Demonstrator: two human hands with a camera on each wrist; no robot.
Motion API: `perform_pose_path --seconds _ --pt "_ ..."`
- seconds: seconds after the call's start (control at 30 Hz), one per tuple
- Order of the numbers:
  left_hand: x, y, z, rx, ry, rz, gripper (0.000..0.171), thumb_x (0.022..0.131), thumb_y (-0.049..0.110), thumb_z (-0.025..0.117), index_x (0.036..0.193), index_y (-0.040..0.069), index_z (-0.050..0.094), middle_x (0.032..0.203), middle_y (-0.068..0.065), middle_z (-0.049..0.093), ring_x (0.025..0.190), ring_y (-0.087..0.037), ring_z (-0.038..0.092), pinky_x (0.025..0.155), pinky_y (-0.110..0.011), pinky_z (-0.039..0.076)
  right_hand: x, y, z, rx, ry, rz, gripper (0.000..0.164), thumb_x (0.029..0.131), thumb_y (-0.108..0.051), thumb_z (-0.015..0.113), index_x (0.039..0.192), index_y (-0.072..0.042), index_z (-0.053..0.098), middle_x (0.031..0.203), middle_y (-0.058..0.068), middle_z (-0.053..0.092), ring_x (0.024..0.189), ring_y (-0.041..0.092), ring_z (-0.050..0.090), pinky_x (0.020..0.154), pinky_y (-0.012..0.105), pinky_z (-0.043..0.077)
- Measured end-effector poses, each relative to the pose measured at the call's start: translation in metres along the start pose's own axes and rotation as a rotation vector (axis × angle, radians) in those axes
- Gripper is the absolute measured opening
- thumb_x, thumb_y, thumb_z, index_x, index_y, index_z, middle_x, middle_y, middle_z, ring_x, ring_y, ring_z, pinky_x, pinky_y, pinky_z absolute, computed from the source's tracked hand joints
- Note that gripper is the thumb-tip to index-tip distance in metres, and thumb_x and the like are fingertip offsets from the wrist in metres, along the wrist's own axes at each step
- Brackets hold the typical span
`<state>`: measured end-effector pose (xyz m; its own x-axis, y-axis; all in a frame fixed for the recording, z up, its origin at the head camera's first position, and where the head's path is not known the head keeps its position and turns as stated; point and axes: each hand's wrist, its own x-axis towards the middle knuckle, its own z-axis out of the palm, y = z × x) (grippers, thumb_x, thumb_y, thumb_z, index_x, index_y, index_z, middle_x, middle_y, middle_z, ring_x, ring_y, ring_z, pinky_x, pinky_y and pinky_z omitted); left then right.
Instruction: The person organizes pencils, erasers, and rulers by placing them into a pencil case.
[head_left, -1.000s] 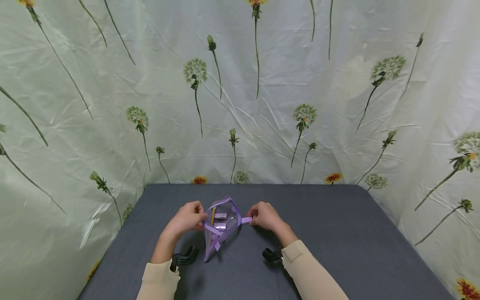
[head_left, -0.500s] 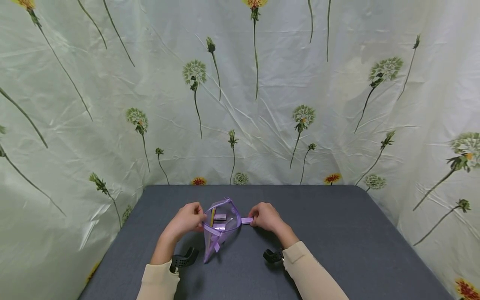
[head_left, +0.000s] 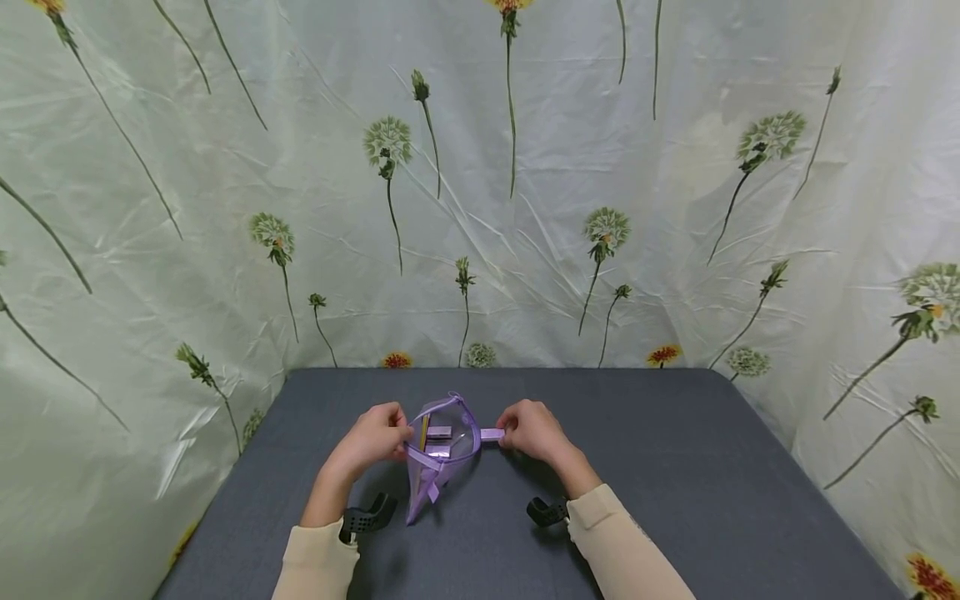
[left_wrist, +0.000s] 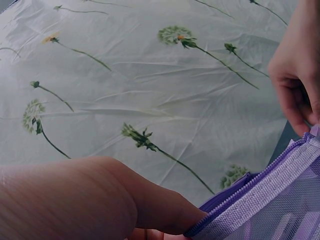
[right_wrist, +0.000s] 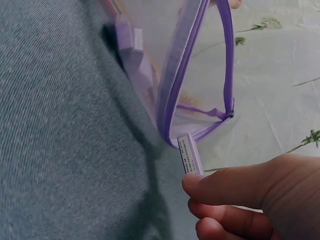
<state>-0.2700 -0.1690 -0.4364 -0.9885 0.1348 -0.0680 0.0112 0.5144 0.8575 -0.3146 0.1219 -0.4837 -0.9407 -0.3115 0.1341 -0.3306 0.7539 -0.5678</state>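
My left hand (head_left: 377, 433) pinches the left edge of a see-through purple zip pouch (head_left: 420, 487), which stands with its mouth spread wide. Thumb and fingers hold the pouch at its zip (left_wrist: 220, 207) in the left wrist view. My right hand (head_left: 531, 429) pinches the end of a small lilac eraser-shaped block (right_wrist: 189, 154) with printed text on one side. The block's free end is at the right rim of the pouch; whether it touches is unclear. Inside the pouch lie two similar lilac blocks (head_left: 439, 432) and a yellow-and-dark stick (head_left: 424, 433) like a pencil.
The pouch stands on a dark grey cloth-covered table (head_left: 637, 467). Behind the table and along its sides hangs a pale curtain (head_left: 480, 225) printed with dandelions. Black wrist cameras (head_left: 367, 515) sit at both cuffs.
My right hand and the lilac block have risen very slightly in the head view. My left hand and the pouch have stayed nearly still.
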Motion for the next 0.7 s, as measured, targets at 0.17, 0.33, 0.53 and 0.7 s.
perform_pose_path --seconds 0.17,0.33,0.53,0.7 --pt "0.000 0.001 0.000 0.003 0.001 -0.005 0.013 0.090 0.004 0.063 0.081 0.003 0.053 0.073 -0.010 0.054 0.063 -0.021 0.059 0.060 -0.035 0.053 -0.001 -0.004 -0.002 -0.004 0.004 -0.004 0.017 0.075 -0.007 0.079 0.091 -0.013 0.079 0.066 -0.013 0.063 0.058 0.008 0.056 0.056 0.032 0.046" --pt "0.001 0.001 0.000 0.011 0.004 -0.004 0.013 0.091 0.003 0.062 0.082 0.003 0.053 0.074 -0.010 0.053 0.063 -0.021 0.057 0.059 -0.034 0.052 -0.002 -0.006 -0.004 -0.001 -0.002 0.011 0.017 0.077 -0.010 0.082 0.093 -0.013 0.079 0.068 -0.012 0.064 0.060 0.008 0.057 0.058 0.033 0.046" --pt "0.001 0.001 0.000 0.017 0.008 -0.005 0.014 0.090 0.003 0.063 0.081 0.004 0.053 0.074 -0.010 0.053 0.062 -0.021 0.058 0.059 -0.035 0.052 -0.004 -0.008 -0.006 0.010 0.003 0.005 0.016 0.076 -0.009 0.081 0.092 -0.012 0.079 0.068 -0.012 0.064 0.060 0.008 0.057 0.056 0.033 0.045" --pt "0.001 0.002 0.000 0.020 0.013 -0.007 0.013 0.090 0.004 0.063 0.082 0.004 0.053 0.074 -0.010 0.052 0.063 -0.021 0.057 0.063 -0.039 0.054 -0.004 -0.011 -0.007 -0.003 0.005 0.004 0.016 0.077 -0.011 0.081 0.092 -0.013 0.079 0.068 -0.013 0.063 0.061 0.008 0.056 0.056 0.032 0.044"
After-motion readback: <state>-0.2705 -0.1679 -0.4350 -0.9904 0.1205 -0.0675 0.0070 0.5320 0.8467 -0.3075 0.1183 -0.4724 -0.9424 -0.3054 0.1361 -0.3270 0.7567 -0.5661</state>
